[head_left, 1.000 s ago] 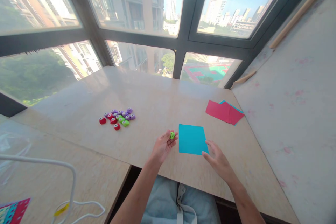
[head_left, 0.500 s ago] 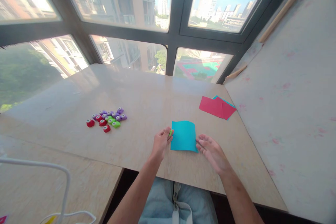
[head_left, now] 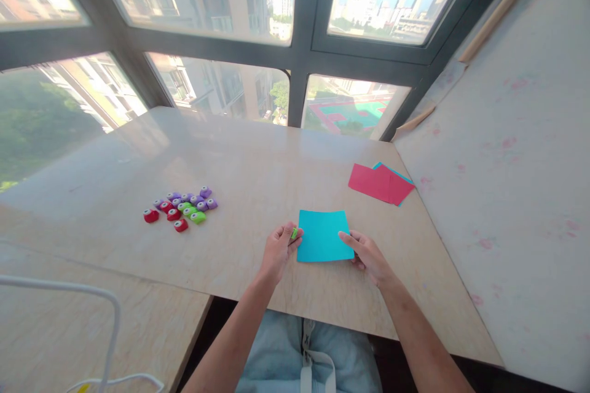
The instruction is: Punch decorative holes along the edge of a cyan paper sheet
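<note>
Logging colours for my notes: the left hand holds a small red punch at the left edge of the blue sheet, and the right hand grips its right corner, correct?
Not quite. In the head view the punch in the left hand is green, not red. The rest stands: the right hand grips the blue sheet.

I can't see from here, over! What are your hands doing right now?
Left hand shut on a small green punch at the blue paper's left edge. Right hand gripping the paper's right corner. Nothing in the way.
</note>
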Demonstrator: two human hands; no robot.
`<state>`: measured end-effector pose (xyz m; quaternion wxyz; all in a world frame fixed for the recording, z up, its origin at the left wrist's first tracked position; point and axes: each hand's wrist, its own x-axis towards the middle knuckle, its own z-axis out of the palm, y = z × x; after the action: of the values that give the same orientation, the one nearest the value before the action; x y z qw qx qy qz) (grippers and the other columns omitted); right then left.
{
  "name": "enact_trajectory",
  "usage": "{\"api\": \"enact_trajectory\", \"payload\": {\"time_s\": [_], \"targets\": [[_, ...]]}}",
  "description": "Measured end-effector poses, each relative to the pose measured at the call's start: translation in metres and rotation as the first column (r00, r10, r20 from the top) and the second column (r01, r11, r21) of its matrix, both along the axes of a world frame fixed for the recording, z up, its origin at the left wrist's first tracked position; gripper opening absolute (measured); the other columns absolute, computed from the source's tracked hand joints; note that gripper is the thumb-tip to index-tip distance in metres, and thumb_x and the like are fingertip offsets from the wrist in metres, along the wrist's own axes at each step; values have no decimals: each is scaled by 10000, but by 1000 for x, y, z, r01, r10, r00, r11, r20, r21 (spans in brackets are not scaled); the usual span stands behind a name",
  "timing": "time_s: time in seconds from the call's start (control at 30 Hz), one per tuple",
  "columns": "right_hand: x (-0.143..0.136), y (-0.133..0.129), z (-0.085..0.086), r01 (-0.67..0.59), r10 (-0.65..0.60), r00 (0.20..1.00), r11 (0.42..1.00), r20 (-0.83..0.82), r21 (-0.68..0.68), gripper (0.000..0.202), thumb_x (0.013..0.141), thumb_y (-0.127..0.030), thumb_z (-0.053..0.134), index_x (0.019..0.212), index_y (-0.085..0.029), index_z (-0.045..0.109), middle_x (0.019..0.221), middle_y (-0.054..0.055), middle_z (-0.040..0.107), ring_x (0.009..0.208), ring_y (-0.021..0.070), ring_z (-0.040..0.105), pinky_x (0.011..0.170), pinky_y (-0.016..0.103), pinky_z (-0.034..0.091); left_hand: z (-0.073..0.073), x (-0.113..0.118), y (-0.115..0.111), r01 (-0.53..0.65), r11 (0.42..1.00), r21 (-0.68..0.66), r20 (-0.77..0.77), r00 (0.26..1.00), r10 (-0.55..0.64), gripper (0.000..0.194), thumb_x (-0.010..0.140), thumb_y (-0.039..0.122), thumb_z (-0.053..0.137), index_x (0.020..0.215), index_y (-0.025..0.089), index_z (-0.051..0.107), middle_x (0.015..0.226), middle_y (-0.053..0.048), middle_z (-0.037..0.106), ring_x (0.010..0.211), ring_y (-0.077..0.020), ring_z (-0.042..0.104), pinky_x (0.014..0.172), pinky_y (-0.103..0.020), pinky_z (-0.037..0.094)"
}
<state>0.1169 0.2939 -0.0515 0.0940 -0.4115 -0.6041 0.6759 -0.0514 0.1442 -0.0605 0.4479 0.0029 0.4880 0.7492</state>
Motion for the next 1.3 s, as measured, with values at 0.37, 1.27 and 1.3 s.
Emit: {"api": "enact_trajectory", "payload": {"time_s": [0.37,1.27,1.3], "targets": [[6,5,-23,10,-29,998,939,50,342,514,763,-620,586,887,-134,695,722,61,617,619,183,560,483,255,461,0,-4,-7,-90,996,-4,69,993,91,460,852,421,644,1090,28,616,835,-76,613,554,-71,515,459,-187,404],[2,-19,-35,367,-395,854,919,-340,-144,351,716,-460,818,917,-186,730,850,49,632,722,154,559,617,245,490,3,-15,-21,-75,988,139,395,919,14,238,788,136,751,995,87,646,1057,-113,660,964,-158,656,819,-217,559],[3,-18,-36,360,-384,860,923,-337,-134,353,722,-463,814,923,-185,731,836,46,624,722,154,556,609,242,483,5,-14,-21,-61,990,127,381,924,7,244,779,132,759,990,85,644,1057,-117,663,959,-157,660,831,-222,561]]}}
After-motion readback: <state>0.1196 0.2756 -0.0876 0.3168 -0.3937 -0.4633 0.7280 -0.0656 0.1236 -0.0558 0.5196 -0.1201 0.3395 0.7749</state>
